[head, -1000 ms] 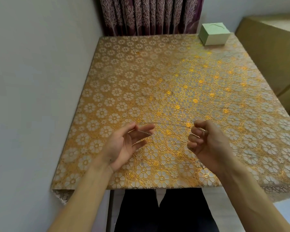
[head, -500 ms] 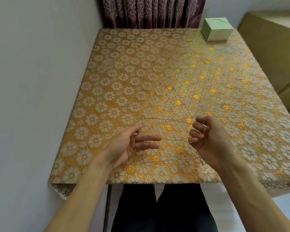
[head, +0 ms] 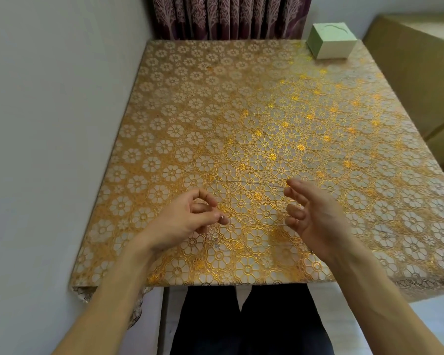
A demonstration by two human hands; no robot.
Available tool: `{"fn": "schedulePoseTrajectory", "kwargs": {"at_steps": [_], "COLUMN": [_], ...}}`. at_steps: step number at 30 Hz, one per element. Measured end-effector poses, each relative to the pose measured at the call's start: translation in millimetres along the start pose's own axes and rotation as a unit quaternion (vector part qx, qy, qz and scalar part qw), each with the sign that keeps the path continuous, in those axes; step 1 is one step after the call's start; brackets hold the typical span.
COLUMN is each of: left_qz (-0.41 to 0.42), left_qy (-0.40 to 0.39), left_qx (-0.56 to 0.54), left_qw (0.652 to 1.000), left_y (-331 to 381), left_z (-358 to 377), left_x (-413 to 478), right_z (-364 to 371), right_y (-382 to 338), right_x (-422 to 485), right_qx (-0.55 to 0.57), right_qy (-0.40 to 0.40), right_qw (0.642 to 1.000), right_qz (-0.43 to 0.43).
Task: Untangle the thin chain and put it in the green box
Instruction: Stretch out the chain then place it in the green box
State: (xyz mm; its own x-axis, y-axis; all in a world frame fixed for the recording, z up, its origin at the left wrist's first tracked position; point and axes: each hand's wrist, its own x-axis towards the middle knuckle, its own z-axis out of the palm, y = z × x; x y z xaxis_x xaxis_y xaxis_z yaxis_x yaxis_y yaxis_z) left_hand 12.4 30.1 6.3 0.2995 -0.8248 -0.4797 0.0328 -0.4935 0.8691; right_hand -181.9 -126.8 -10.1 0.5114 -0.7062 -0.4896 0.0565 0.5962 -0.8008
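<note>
- Since the earlier frames, both hands have drifted slightly nearer the front edge of the desk; the left fingers, spread half a second ago, have curled into a pinch; the right fingers have loosened from a fist-like curl into a looser, half-open curve; the box sits lower in view than before, a shift of the head camera.
- Thin chain (head: 251, 182): a faint fine line above the cloth, running from a point above the left hand across to the right fingertips; a second faint strand runs lower, from the left fingertips toward the lower right fingers; a small bright glint marks it at the left fingertips; whether it is free of knots cannot be told.
- Left hand (head: 182, 224): thumb and forefinger curled into a ring, fingertips closed on the chain end, other fingers folded beneath.
- Right hand (head: 315, 216): palm turned inward, fingers bent and slightly spread; the upper strand meets its forefinger and thumb, so it appears to pinch the chain, though the grip itself is too fine to see clearly.
- Hands held apart, above the near part of the desk.
- Green box (head: 331, 42): at the far right corner of the desk, well apart from the hands and chain; a thin curved mark on its top.
- Desk (head: 215, 111): covered by a gold floral cloth; purple curtain (head: 228, 16) behind its far edge.
</note>
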Motion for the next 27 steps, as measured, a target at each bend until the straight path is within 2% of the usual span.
{"fn": "schedulePoseTrajectory", "kwargs": {"at_steps": [9,14,17,19,21,27], "left_qz": [-0.032,-0.039,-0.038,-0.034,-0.03,0.002], "left_qy": [-0.025,-0.004,0.008,0.017,0.026,0.042], "left_qx": [0.125,0.139,0.132,0.129,0.125,0.053], "left_qw": [0.991,0.989,0.991,0.991,0.991,0.998], "left_y": [2,-2,-2,-2,-3,-1], "left_z": [-24,-38,-39,-37,-35,-30], "left_x": [-5,-6,-5,-3,-1,2], "right_z": [-1,-2,-2,-4,-5,-3], "right_y": [3,11,17,20,21,25], "right_x": [10,13,17,21,23,17], "right_qx": [-0.034,-0.148,-0.245,-0.349,-0.466,-0.629], "right_qy": [0.039,0.043,0.044,0.053,0.055,0.051], "right_qw": [0.998,0.987,0.965,0.928,0.87,0.738], "right_qz": [-0.034,-0.055,-0.077,-0.115,-0.15,-0.239]}}
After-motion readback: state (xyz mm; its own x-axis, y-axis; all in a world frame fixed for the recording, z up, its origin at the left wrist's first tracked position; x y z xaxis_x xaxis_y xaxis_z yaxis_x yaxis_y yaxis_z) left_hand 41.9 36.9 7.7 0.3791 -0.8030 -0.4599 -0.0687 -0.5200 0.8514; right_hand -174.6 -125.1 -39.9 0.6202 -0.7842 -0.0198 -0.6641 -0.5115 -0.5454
